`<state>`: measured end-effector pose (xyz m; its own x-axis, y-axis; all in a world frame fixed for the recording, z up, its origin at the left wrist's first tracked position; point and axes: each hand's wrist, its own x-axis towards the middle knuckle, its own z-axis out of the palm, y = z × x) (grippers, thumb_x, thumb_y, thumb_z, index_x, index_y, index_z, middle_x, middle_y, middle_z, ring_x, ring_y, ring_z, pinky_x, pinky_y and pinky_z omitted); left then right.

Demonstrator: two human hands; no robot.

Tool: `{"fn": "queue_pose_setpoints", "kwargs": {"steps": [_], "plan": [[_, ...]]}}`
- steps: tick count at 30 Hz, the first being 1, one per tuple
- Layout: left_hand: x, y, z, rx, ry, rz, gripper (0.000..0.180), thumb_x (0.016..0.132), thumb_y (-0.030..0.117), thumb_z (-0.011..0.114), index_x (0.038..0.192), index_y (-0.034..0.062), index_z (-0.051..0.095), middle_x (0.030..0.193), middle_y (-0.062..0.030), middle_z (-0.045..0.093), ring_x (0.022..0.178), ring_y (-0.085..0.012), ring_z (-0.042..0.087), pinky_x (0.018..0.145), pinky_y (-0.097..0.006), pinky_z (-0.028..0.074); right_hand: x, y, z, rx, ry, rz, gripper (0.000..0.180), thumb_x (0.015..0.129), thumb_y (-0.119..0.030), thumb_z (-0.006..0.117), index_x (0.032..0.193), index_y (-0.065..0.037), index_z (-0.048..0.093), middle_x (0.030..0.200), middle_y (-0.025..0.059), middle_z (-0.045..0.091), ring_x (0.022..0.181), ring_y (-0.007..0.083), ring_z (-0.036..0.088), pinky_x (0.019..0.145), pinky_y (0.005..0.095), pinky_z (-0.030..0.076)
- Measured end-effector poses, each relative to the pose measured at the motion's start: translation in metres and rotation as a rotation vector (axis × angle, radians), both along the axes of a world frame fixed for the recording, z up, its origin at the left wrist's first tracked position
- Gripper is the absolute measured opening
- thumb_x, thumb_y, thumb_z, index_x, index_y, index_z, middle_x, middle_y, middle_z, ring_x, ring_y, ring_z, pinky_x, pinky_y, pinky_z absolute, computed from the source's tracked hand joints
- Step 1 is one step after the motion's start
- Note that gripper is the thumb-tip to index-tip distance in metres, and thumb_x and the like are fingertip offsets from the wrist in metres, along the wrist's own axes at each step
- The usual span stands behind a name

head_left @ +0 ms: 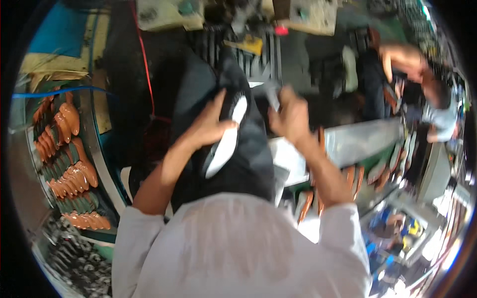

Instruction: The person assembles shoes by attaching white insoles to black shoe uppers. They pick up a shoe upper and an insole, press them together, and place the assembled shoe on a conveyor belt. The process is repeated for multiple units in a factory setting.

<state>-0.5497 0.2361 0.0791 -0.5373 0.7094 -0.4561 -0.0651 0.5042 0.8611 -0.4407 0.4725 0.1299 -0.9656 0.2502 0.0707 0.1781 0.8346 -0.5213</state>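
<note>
One white, sole-shaped piece [227,149] slants mid-frame over dark trousers [191,92], pinched by the left hand [208,126] between thumb and fingers. Right of centre, the right hand [292,116] curls around a blurred greyish tool [273,100]. Orange foot-shaped forms [84,161] fill the frame's left.

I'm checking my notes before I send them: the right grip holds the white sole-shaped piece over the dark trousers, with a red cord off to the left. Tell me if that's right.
One slip: it is the left grip that holds the white sole-shaped piece over the dark trousers, with the red cord off to the left. The head view shows it.
</note>
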Motion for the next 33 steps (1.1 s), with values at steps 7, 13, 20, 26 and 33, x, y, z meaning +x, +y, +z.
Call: {"fn": "queue_pose_setpoints", "kwargs": {"steps": [7,13,20,26,33], "plan": [[-0.014,0.011,0.017,-0.034,0.007,-0.031,0.100,0.082,0.015,0.080,0.167,-0.0024,0.029,0.168,-0.0288,0.039,0.159,-0.0377,0.035,0.129,-0.041,0.027,0.036,-0.012,-0.055,-0.089,-0.260,-0.069,0.024,0.091,-0.013,0.072,0.108,-0.001,0.060,0.099,0.0276,0.073,0.100,0.0493,0.071,0.079,0.0557,0.056],[0.011,0.058,0.066,0.039,0.226,-0.465,0.103,0.084,0.019,0.083,0.167,-0.0028,0.026,0.162,-0.0298,0.043,0.151,-0.0445,0.042,0.126,-0.047,0.032,0.086,-0.029,-0.023,-1.699,0.039,-0.515,0.054,0.103,-0.037,0.075,0.142,-0.005,0.056,0.096,-0.0011,0.058,0.072,0.0085,0.052,0.053,0.0251,0.041],[0.055,0.110,0.083,-0.123,0.443,-0.791,0.098,0.085,0.031,0.085,0.168,0.0204,0.034,0.143,-0.0291,0.056,0.130,-0.0513,0.057,0.110,-0.053,0.047,0.173,-0.043,-0.027,-1.456,0.451,-0.873,0.046,0.109,-0.036,0.067,0.139,-0.002,0.060,0.105,0.0036,0.066,0.084,0.0112,0.064,0.060,0.0275,0.053],[0.071,0.208,0.049,-0.343,0.426,-1.281,0.096,0.084,0.037,0.083,0.166,0.0163,0.039,0.140,-0.0314,0.062,0.131,-0.0479,0.061,0.111,-0.050,0.048,0.261,-0.018,-0.021,-0.894,-0.024,-1.093,0.040,0.110,-0.035,0.063,0.103,0.004,0.069,0.071,0.0070,0.069,0.063,0.0140,0.070,0.058,0.0308,0.056],[0.094,0.258,0.015,-0.460,0.176,-1.426,0.094,0.083,0.031,0.084,0.164,0.0060,0.043,0.156,-0.0237,0.057,0.144,-0.0347,0.055,0.118,-0.040,0.043,0.264,-0.047,-0.037,-0.604,0.546,-1.100,0.037,0.113,-0.026,0.047,0.105,0.006,0.065,0.070,0.0168,0.069,0.063,0.0305,0.071,0.062,0.0421,0.055]]}}
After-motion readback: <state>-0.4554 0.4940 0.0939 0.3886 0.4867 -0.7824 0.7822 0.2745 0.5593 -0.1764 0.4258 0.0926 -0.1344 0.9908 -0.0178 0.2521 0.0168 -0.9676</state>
